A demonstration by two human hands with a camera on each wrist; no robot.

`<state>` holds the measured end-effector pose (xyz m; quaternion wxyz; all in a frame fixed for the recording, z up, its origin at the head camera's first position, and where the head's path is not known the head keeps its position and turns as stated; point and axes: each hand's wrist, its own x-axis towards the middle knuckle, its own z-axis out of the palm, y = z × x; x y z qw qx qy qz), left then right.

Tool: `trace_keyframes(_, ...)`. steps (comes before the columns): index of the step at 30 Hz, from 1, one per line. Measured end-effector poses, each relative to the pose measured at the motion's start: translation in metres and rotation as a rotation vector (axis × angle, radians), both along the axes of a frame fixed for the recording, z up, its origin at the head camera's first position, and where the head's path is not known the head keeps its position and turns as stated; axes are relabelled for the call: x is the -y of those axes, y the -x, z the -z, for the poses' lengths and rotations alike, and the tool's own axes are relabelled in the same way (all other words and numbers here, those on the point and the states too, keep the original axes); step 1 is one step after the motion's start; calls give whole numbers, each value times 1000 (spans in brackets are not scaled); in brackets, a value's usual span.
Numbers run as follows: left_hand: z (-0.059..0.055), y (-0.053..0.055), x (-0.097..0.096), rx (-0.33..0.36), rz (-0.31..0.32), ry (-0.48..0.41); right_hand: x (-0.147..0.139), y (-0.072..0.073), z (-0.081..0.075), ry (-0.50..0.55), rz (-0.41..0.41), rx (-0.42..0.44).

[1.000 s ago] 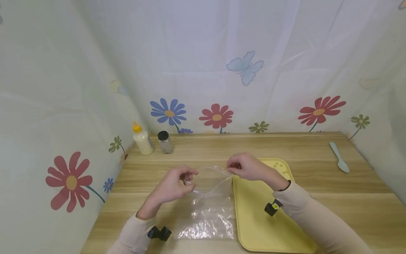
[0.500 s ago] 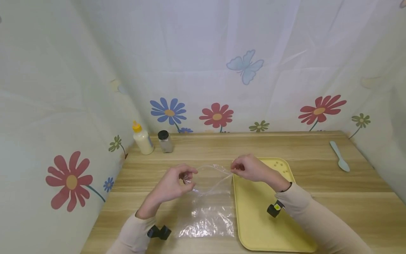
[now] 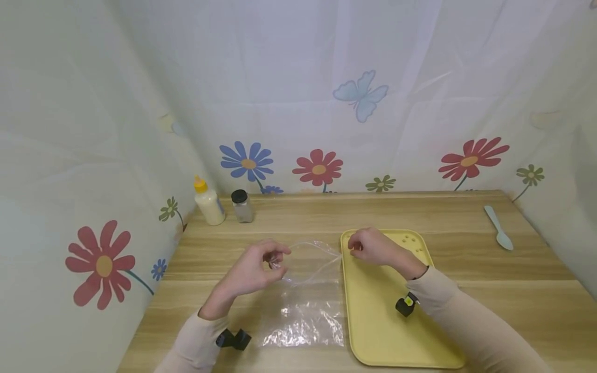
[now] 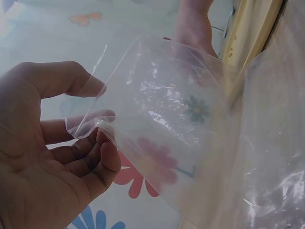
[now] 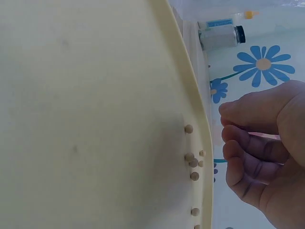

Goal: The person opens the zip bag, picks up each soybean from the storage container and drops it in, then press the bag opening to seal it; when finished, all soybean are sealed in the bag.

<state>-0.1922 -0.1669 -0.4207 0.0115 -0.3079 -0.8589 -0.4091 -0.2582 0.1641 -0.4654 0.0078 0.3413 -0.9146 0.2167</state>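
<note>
A clear plastic zip bag [image 3: 305,316] lies on the wooden table, its mouth spread into a wide loop. On its left side, my left hand [image 3: 256,267] holds the mouth's edge, with the film running between thumb and curled fingers [image 4: 109,157] in the left wrist view. My right hand [image 3: 377,247] is over the far left corner of a yellow tray [image 3: 382,321], just right of the bag. Its fingers curl loosely and nothing shows between them. Several small round beads [image 5: 195,176] lie along the tray's far rim in the right wrist view, near that hand.
At the back left stand a white squeeze bottle [image 3: 211,208] with a yellow cap and a small jar [image 3: 243,208] with a black lid. A pale blue spoon [image 3: 499,230] lies at the back right. A flowered curtain [image 3: 298,103] borders the table [image 3: 303,207] behind.
My right hand has let go of the bag's right corner and moved right, over the tray. My left hand stays at the bag's mouth, which remains spread.
</note>
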Motion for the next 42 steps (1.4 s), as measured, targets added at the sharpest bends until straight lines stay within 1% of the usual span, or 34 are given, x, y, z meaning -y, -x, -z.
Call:
trace_keyframes(9, -1, -1, -2, 0, 6, 12, -4, 1, 5, -37, 4, 14)
trace_keyframes(13, -1, -1, -2, 12, 4, 14, -4, 2, 9, -53, 5, 19)
trace_keyframes(19, -1, -1, -1, 22, 5, 24, -6, 3, 15, -93, 27, 43)
trace_keyframes(31, -3, -2, 0, 12, 3, 32, -6, 3, 15, -102, 34, 59)
trace_keyframes(42, -2, -1, 0, -10, 3, 38, -6, 4, 19, -108, 38, 68)
